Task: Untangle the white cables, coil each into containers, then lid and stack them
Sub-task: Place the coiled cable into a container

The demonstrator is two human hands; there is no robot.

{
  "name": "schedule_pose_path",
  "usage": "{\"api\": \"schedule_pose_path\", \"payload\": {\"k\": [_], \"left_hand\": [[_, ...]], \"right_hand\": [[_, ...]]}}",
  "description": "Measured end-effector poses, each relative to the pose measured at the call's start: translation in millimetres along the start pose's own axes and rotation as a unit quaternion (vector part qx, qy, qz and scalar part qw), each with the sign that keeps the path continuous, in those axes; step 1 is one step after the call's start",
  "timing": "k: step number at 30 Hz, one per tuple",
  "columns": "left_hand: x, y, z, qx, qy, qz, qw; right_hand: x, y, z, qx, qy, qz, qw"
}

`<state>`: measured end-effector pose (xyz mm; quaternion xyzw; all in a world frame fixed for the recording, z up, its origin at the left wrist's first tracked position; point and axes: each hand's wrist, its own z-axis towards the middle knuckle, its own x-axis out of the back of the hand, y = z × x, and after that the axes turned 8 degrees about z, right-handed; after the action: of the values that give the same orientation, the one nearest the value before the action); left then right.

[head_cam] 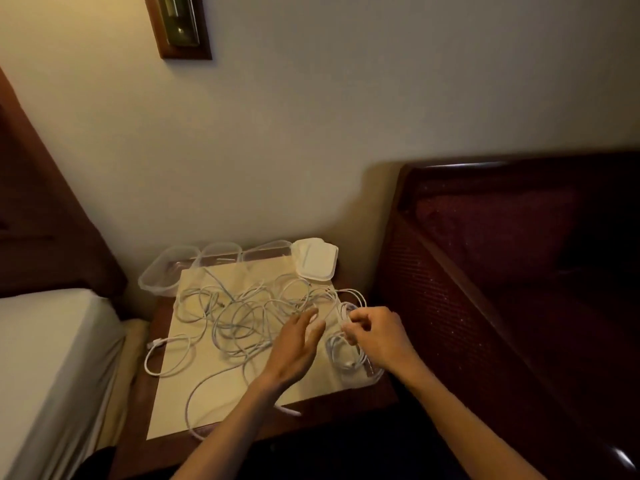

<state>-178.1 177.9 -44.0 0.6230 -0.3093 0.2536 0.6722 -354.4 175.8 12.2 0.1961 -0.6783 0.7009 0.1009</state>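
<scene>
White cables are tangled mid-frame on the tabletop, a strand pinched by right hand fingers over a clear container, left hand fingers spread.

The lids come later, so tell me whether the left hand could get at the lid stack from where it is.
Probably yes. The left hand is open over the tangled cables, holding nothing, and the lid stack lies uncovered beyond it at the table's back edge. Only loose cable lies between them; the right hand is off to the side.
</scene>
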Motion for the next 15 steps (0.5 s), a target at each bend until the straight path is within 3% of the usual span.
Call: {"api": "schedule_pose_path", "payload": {"k": [3,6,9,15], "left_hand": [[-28,-34,-8,-0.010,0.004,0.192,0.981],[-35,-43,-14,-0.002,-0.038,0.271,0.962],[-37,-49,-16,0.015,-0.085,0.310,0.947],[-42,-55,-20,0.039,-0.136,0.280,0.950]], "right_hand": [[-32,40,-7,0.127,0.018,-0.209,0.969],[-52,78,-5,0.145,0.021,-0.345,0.927],[-55,97,0,0.132,0.011,-0.394,0.909],[-48,90,4,0.156,0.027,-0.418,0.895]]}}
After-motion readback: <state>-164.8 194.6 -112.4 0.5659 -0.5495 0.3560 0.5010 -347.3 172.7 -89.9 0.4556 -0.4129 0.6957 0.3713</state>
